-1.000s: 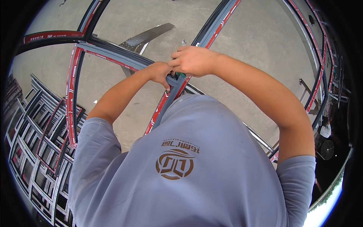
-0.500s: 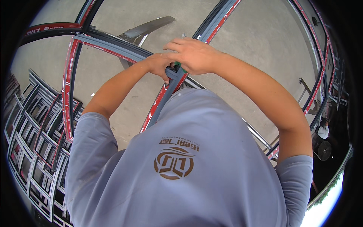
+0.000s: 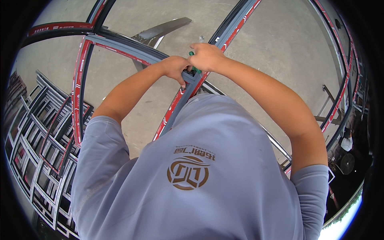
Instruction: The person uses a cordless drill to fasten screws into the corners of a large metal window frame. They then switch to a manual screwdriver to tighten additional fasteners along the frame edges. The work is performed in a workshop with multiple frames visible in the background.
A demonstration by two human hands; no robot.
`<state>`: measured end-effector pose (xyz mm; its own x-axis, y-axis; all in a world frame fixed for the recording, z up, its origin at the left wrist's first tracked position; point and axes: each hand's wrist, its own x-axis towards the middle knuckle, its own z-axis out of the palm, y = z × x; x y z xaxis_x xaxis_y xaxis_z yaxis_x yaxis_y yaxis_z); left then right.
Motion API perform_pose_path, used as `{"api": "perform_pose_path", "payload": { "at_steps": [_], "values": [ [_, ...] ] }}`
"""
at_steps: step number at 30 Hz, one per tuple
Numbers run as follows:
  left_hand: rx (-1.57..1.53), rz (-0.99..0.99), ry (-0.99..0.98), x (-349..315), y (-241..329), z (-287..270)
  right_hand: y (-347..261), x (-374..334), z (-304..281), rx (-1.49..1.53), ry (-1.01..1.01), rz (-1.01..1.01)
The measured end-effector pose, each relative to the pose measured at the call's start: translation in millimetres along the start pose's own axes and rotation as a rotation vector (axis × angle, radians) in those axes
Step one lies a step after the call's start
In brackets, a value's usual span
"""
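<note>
Grey metal profiles with red protective film form a window or door frame (image 3: 124,45). Where its bars meet, my left hand (image 3: 175,67) grips the joint from the left, its thumb pressed on the red-filmed edge of the lower bar (image 3: 173,107). Against its fingertips, on the right, my right hand (image 3: 207,57) closes round a green object (image 3: 191,53). Green shows on both sides of the right fingers, but most of the object is hidden, so its kind is unclear. A dark opening in the joint lies under the fingers.
Stacked metal frames (image 3: 44,148) stand at the lower left. A grey metal support (image 3: 164,30) sticks out beneath the far bar. More red-filmed profiles (image 3: 338,94) curve along the right, near a round fan (image 3: 346,161). A small clear piece (image 3: 201,39) lies beyond my right hand.
My right hand has drawn its fingers in round the green object, which shows more now. The left hand stays at the joint. The whole view has shifted slightly.
</note>
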<state>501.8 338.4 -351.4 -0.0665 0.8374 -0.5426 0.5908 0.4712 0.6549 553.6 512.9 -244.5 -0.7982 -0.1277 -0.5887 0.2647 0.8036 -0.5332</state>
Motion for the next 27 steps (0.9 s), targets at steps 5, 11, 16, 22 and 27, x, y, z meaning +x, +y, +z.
{"api": "perform_pose_path", "payload": {
  "at_steps": [5,11,16,22,27],
  "values": [
    [0.020,0.035,0.041,2.7,-8.4,5.2,20.1,-6.7,-13.4,-0.292,0.125,-0.233],
    [-0.015,0.101,0.109,5.6,-21.8,19.4,29.4,-6.1,-18.6,-0.861,0.122,-1.127],
    [0.021,0.130,0.068,1.5,-17.3,13.1,16.6,1.4,-9.0,-0.706,0.102,-0.914],
    [0.025,0.110,0.105,-3.1,-7.7,4.1,10.5,4.3,4.7,-0.121,0.069,-0.325],
    [0.035,0.161,0.084,-3.4,-11.3,4.3,16.9,10.3,5.2,0.301,-0.019,0.089]
  ]
}}
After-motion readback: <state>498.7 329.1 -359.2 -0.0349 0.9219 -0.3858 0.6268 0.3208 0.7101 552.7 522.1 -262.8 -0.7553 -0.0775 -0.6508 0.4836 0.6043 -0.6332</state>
